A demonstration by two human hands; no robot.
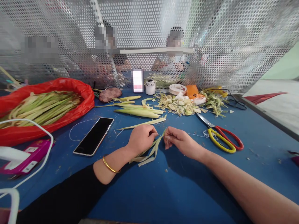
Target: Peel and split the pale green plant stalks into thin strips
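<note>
Between my hands, above the blue table, is a small bundle of pale green corn husk strips (153, 153), its loose ends spreading toward me. A thin white thread (160, 135) crosses near its upper end. My left hand (143, 138) is closed, thumb and forefinger pinching the thread, and its palm hides part of the strips. On the other side, my right hand (176, 139) is closed too, fingertips pinched on the thread beside the bundle's tip. Just beyond lie several more husks (140, 112). Scissors with red and yellow handles (221, 138) rest at the right, tangled with white thread.
A phone (94, 136) lies left of my hands. Farther left are a red bag (90, 93) of husks and a purple power strip (30, 155) with white cables. Husk scraps (177, 104), a tape roll (177, 89) and a white jar (150, 87) stand before the perforated screen (144, 34).
</note>
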